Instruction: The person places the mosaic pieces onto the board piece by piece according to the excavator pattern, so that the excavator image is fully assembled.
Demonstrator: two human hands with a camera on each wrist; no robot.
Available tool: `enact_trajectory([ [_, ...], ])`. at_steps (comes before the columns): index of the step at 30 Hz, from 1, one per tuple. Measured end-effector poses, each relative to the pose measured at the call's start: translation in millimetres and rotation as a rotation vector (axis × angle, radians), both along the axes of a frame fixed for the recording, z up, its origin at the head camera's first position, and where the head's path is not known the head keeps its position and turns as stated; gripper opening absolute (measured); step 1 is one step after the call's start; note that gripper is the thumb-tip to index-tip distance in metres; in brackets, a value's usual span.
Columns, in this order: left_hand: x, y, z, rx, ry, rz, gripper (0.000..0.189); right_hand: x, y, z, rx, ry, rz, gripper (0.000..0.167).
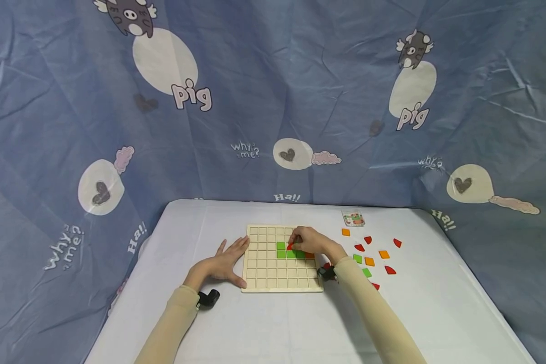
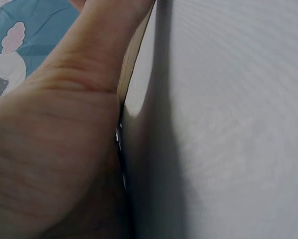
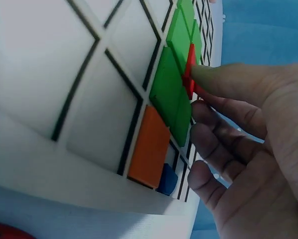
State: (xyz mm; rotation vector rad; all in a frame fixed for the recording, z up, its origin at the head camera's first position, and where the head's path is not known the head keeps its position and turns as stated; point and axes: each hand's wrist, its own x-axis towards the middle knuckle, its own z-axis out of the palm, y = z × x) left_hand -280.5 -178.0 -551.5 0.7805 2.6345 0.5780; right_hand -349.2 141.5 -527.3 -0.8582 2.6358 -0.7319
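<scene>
A pale wooden grid board (image 1: 266, 275) lies on the white table. My left hand (image 1: 220, 263) rests at its left edge, fingers spread, with fingertips and thumb touching the rim. Over the upper right part of the grid, my right hand (image 1: 310, 240) pinches a red quarter-circle tile (image 3: 189, 69) between thumb and finger. The red tile stands tilted against several green square tiles (image 1: 280, 245) set in the grid. An orange square tile (image 3: 150, 147) and a blue piece (image 3: 168, 179) sit near the board's right edge. In the left wrist view the palm (image 2: 49, 144) hides most of the board.
Right of the board lie loose red quarter-circle tiles (image 1: 390, 270), orange squares (image 1: 369, 261) and green squares (image 1: 366, 273). A small picture card (image 1: 353, 219) lies near the table's back edge. A blue patterned curtain (image 1: 255, 101) hangs behind.
</scene>
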Motion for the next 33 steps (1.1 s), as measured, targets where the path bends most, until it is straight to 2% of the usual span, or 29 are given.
enact_trajectory([
  [14,-0.4,0.8,-2.3,0.003,0.011,-0.006,0.136,3.1,4,-1.5,-0.015,0.032,-0.011,0.007],
  [20,0.6,0.8,-1.9,0.011,0.005,-0.004,0.135,5.1,12,1.3,-0.125,0.050,-0.062,0.014],
  [25,1.6,1.7,-0.8,0.014,0.005,-0.005,0.134,7.7,46,8.6,-0.202,0.094,-0.164,0.013],
  [29,1.7,1.8,0.6,0.016,0.009,0.003,0.134,10.5,87,10.8,-0.172,0.103,-0.255,0.014],
  [33,1.7,1.1,1.3,0.014,0.013,0.003,0.134,15.1,130,7.5,-0.110,0.075,-0.348,0.017],
])
